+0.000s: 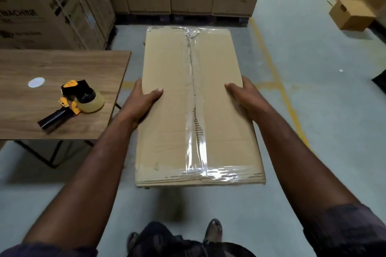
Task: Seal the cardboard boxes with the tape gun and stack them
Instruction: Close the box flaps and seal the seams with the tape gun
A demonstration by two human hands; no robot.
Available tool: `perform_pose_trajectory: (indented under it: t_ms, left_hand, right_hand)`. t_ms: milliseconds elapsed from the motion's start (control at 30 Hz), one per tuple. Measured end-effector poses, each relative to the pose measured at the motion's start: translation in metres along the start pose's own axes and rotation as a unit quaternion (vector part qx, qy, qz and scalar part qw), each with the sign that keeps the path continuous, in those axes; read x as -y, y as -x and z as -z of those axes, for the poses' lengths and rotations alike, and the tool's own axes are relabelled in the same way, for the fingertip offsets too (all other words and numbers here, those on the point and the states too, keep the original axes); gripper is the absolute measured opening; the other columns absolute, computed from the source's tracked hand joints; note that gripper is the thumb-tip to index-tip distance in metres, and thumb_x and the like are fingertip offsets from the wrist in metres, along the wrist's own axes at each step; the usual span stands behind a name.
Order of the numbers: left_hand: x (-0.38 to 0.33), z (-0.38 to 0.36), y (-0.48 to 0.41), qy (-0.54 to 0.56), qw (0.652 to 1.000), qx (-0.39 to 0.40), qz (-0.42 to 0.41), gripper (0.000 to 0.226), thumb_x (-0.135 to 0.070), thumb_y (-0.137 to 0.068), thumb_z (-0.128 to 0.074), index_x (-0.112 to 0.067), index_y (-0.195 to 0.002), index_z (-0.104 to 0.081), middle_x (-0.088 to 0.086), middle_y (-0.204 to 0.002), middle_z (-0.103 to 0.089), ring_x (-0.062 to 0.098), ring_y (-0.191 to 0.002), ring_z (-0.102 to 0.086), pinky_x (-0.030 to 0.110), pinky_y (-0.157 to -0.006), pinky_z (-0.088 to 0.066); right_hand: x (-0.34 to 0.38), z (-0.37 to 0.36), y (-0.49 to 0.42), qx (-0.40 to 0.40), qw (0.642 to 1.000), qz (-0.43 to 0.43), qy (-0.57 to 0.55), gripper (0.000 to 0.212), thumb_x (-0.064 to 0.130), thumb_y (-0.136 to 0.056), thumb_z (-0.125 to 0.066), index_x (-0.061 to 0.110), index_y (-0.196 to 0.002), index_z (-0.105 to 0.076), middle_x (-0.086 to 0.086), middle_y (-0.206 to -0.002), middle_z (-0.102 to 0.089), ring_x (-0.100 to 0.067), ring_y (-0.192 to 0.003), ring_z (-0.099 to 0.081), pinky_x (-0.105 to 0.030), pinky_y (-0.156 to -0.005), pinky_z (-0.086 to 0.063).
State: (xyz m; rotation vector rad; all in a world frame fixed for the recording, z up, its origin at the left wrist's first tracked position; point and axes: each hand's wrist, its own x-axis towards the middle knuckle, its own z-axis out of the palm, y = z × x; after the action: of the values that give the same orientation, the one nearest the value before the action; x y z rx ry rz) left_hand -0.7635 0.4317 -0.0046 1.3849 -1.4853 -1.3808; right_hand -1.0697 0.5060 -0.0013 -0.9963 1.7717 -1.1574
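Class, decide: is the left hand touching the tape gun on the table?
Apart. The head view shows the left hand gripping the taped cardboard box, with bare table between it and the tape gun.

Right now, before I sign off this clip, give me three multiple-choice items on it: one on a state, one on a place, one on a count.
1. The centre seam of the cardboard box is:
A. open
B. covered with clear tape
C. stapled

2. The tape gun lies:
A. on the wooden table
B. on the cardboard box
C. on the floor

3. How many hands grip the cardboard box?
A. none
B. one
C. two

Answers:
1 B: shiny tape runs along the seam and across both ends.
2 A: it lies on its side near the table's right edge.
3 C: the left hand and the right hand clasp its long sides, thumbs on top.
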Motion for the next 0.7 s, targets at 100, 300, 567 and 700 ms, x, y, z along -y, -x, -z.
perform_pose_trajectory:
  t_ms: [100,300,567,700]
  left_hand:
    - [-0.002,-0.046,-0.005,0.003,1.0,-0.002,-0.002,0.063,-0.031,-0.092,-0.071,-0.021,-0.147,-0.04,-0.005,-0.127,-0.063,0.009,-0.111,-0.064,0.036,-0.095,-0.053]
    - [-0.006,-0.113,-0.048,0.017,1.0,0.022,0.0,0.061,-0.025,-0.096,-0.068,-0.024,-0.149,-0.038,-0.005,-0.131,-0.063,0.009,-0.113,-0.064,0.03,-0.091,-0.053]
    - [0.011,-0.176,-0.147,0.012,0.999,0.03,0.041,0.068,-0.026,-0.096,-0.067,-0.029,-0.153,-0.03,-0.008,-0.134,-0.058,0.003,-0.112,-0.06,0.023,-0.083,-0.051]
    - [0.018,-0.203,-0.205,0.009,0.997,0.027,0.071,0.071,-0.03,-0.092,-0.07,-0.032,-0.151,-0.032,-0.008,-0.135,-0.059,0.007,-0.115,-0.06,0.036,-0.099,-0.052]
  right_hand:
    - [-0.016,0.04,-0.022,-0.005,1.0,-0.006,0.02,0.04,0.026,-0.097,-0.066,0.011,-0.132,-0.058,-0.001,-0.116,-0.071,-0.016,-0.102,-0.071,-0.025,-0.079,-0.056]
    - [-0.041,0.097,-0.077,-0.01,0.998,-0.028,0.049,0.052,0.044,-0.086,-0.067,0.013,-0.128,-0.064,-0.001,-0.12,-0.072,-0.02,-0.108,-0.07,-0.04,-0.099,-0.055]
    - [-0.081,0.124,-0.181,-0.016,0.997,-0.051,0.049,0.068,0.054,-0.073,-0.068,0.016,-0.129,-0.061,-0.001,-0.12,-0.072,-0.019,-0.108,-0.069,-0.046,-0.102,-0.054]
    - [-0.096,0.136,-0.235,-0.009,0.996,-0.063,0.065,0.065,0.052,-0.082,-0.069,0.016,-0.134,-0.057,-0.001,-0.124,-0.07,-0.018,-0.11,-0.068,-0.045,-0.103,-0.053]
